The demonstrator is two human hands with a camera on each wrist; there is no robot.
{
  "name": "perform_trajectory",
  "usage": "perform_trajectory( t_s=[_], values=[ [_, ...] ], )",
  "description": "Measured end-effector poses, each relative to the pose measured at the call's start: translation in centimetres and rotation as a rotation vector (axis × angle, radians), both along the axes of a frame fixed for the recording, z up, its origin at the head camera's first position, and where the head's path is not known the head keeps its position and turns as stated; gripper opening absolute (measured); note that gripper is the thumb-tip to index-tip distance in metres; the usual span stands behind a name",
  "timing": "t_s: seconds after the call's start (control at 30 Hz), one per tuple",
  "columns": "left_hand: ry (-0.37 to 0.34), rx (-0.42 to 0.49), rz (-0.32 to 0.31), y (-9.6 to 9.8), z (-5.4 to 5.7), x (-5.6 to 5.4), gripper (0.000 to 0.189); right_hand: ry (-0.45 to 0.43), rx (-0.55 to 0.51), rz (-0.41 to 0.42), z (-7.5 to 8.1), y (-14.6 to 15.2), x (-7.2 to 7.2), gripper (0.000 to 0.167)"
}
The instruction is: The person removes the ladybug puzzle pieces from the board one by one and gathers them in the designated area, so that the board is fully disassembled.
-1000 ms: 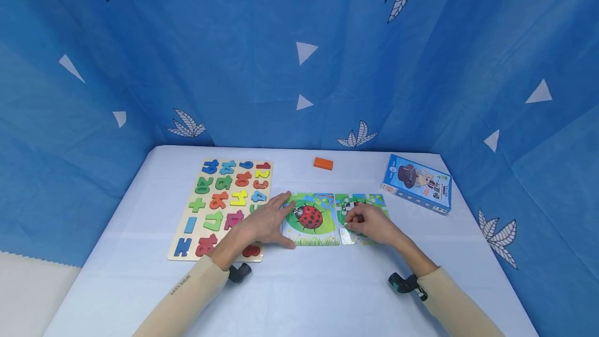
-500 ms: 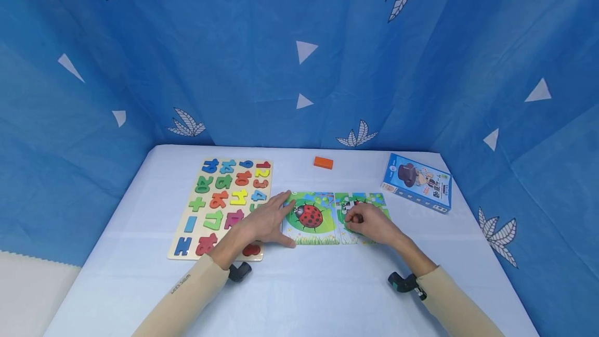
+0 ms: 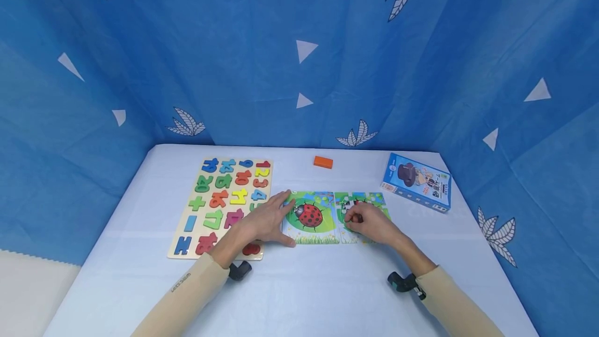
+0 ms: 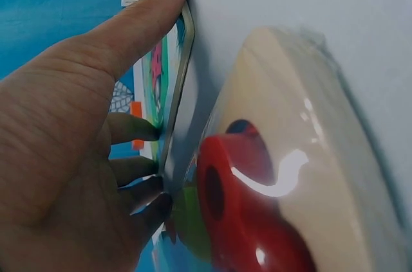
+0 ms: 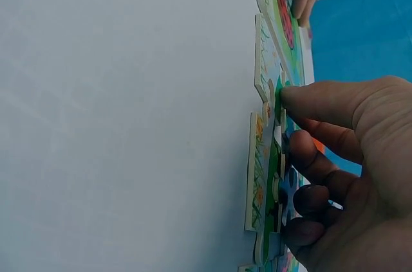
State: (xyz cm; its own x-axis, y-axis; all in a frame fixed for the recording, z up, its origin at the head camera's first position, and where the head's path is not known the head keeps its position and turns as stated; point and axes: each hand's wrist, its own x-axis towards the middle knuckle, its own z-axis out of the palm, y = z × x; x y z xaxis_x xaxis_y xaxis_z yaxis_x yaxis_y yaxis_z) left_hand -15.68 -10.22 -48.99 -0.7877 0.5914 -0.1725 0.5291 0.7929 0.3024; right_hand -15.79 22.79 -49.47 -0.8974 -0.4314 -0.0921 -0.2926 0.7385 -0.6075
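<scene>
In the head view my left hand [image 3: 263, 221] rests with spread fingers at the left edge of a square ladybug picture board [image 3: 311, 227]. Its thumb [image 4: 145, 21] lies on the board's near edge and the fingertips touch its side in the left wrist view. Right of that board lie interlocking jigsaw pieces [image 3: 352, 236] with the same ladybug and grass print. My right hand [image 3: 373, 224] is over them, fingers curled, thumb and index finger pinching a small jigsaw piece [image 5: 279, 98]. Part of that piece and the pieces under the hand are hidden.
A wooden number board [image 3: 196, 225] with coloured numerals lies left, partly under my left forearm. An orange block [image 3: 323, 162] lies toward the back. A blue game box [image 3: 416, 182] sits at the right. Blue patterned cloth [image 3: 262, 56] rises behind the white table [image 3: 318, 295].
The glare seen on the lower-left jigsaw piece one second ago is gone, and that piece now looks flat in place. Both hands stay almost still.
</scene>
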Motion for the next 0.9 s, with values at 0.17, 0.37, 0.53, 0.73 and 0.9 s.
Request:
perform_trajectory(
  t_s=[0.17,0.37,0.53,0.73,0.9],
  values=[
    [-0.003,0.007,-0.004,0.0,0.0,0.2,0.114,0.001,0.003,0.005,0.0,0.0,0.2,0.009],
    [-0.005,0.003,-0.011,0.0,0.0,0.2,0.114,0.018,0.002,0.003,0.2,0.0,0.4,0.007],
    [0.0,-0.005,-0.014,-0.1,0.1,0.2,0.114,0.027,-0.025,-0.011,0.3,0.0,0.4,0.01],
    [-0.002,-0.004,-0.009,-0.1,0.1,0.3,0.114,-0.008,-0.063,-0.059,0.8,0.1,0.4,0.008],
    [-0.002,0.004,-0.007,-0.2,0.0,0.3,0.112,0.007,-0.073,-0.106,1.4,0.4,0.2,0.013]
  ],
)
